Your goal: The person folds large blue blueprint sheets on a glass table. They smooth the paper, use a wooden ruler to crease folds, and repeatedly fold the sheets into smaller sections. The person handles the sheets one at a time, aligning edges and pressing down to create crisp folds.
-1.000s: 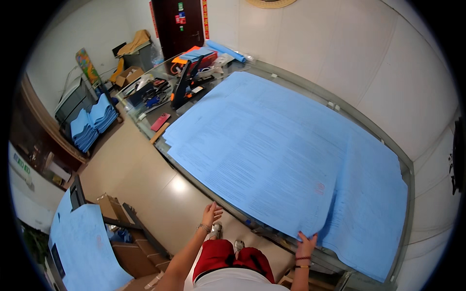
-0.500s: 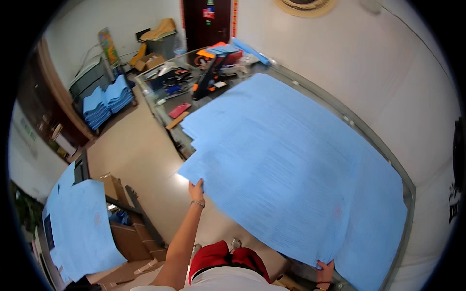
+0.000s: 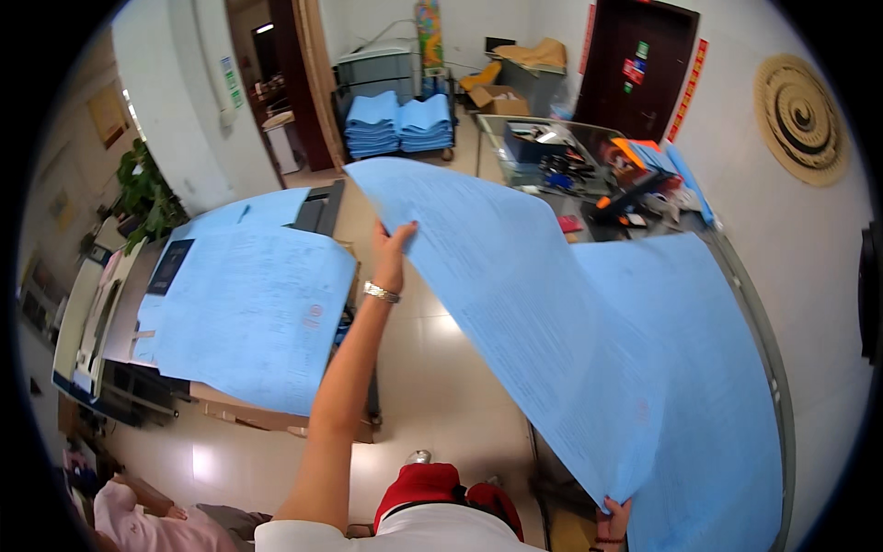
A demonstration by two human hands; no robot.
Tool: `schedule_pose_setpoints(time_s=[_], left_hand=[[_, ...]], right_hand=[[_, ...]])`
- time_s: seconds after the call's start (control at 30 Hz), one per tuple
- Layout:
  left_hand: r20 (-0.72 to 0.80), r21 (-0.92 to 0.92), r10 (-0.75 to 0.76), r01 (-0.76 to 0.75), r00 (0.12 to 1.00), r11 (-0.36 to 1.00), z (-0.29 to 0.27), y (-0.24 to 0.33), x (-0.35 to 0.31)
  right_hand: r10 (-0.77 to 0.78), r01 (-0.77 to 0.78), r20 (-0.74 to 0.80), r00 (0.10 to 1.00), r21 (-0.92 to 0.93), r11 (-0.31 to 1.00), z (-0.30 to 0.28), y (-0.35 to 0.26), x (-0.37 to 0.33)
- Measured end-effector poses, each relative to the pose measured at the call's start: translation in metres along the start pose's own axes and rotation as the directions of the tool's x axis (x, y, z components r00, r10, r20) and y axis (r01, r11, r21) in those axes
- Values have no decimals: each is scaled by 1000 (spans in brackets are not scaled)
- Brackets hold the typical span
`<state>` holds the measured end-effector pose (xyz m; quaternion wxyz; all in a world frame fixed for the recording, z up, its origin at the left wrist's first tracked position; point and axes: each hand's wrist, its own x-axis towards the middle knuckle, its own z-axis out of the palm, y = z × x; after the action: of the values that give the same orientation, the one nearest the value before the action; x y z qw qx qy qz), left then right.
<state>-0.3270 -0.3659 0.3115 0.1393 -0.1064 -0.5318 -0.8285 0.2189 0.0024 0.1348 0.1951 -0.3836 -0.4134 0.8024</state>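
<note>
You lift 1 big blue sheet [image 3: 515, 304] off the glass table [image 3: 768, 368].

Bare floor [image 3: 432, 368] lies open between the table's edge and the low stack of blue sheets [image 3: 248, 304] at your left. Your left hand [image 3: 391, 253] is raised, pinching the sheet's far edge; your right hand [image 3: 614, 517] grips its near corner. The sheet sags, printed and pale.

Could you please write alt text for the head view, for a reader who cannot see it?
A person lifts a large blue printed sheet off a table, left hand raising one corner high and right hand gripping the near lower corner. More blue sheets cover a desk at left, with stacks of blue paper behind.
</note>
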Motion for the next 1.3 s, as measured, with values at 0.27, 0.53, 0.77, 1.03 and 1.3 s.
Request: schedule_pose_setpoints(time_s=[0.27,0.53,0.77,1.03,1.3], left_hand=[[-359,216,299,-233,884,948,-283,139,43],[-612,402,427,-203,666,893,-575,209,-27],[-712,429,371,-49,596,902,-731,209,-116],[-907,-116,-240,343,345,932,-769,142,-205],[-830,-46,-295,468,474,883,-629,51,-244]], right_hand=[[119,-144,434,893,25,989,243,76,47],[298,-251,667,683,-168,953,390,210,44],[403,-302,734,546,-276,912,457,287,-6],[471,-345,697,540,-326,880,484,346,-47],[497,-324,646,580,-376,868,511,375,-66]])
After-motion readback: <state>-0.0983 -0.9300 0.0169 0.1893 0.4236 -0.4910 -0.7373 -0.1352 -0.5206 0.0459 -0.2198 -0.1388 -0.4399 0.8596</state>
